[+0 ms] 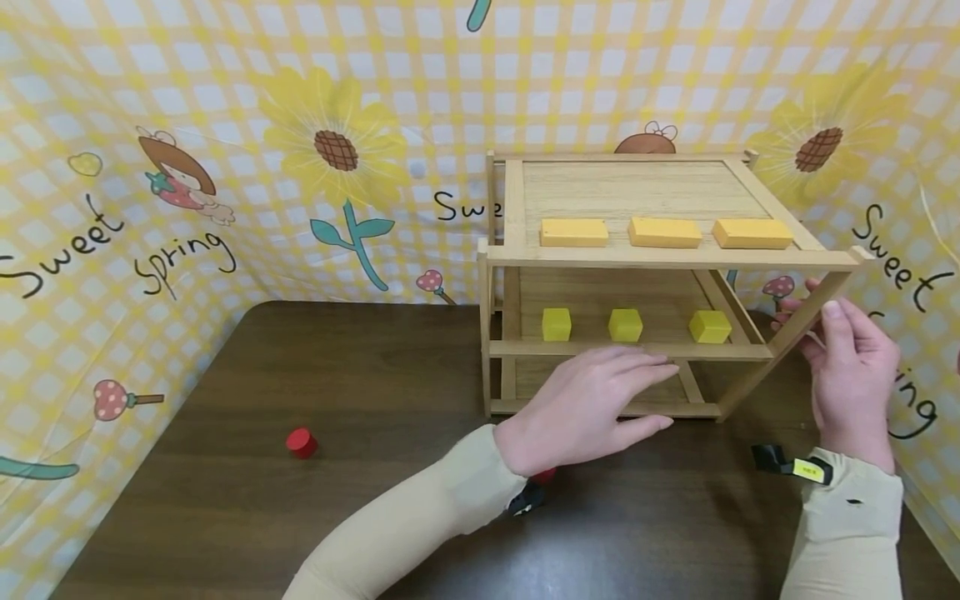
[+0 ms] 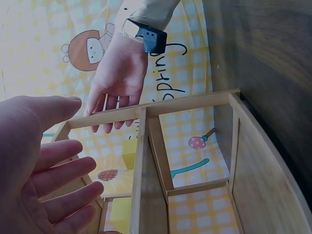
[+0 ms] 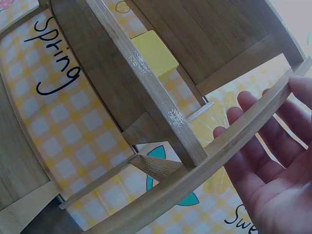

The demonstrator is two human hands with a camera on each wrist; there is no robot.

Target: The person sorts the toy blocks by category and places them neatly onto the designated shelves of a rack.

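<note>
A wooden three-tier shelf rack [image 1: 671, 257] stands on the table. Its top board carries three yellow-orange rectangular blocks [image 1: 665, 233], and its middle board three yellow cubes [image 1: 626, 326]. My left hand [image 1: 592, 400] hovers before the middle shelf, fingers extended and holding nothing. At the rack's right side, my right hand [image 1: 855, 358] holds the front post [image 3: 243, 131], thumb on one side and fingers behind it. One yellow cube [image 3: 155, 54] shows beyond the shelf edge in the right wrist view.
A red cylinder [image 1: 302, 443] lies on the dark table [image 1: 360, 367] at left. Another red piece [image 1: 545, 477] is mostly covered by my left wrist. Yellow checkered cloth [image 1: 420, 100] encloses the back and sides, close to the rack's right.
</note>
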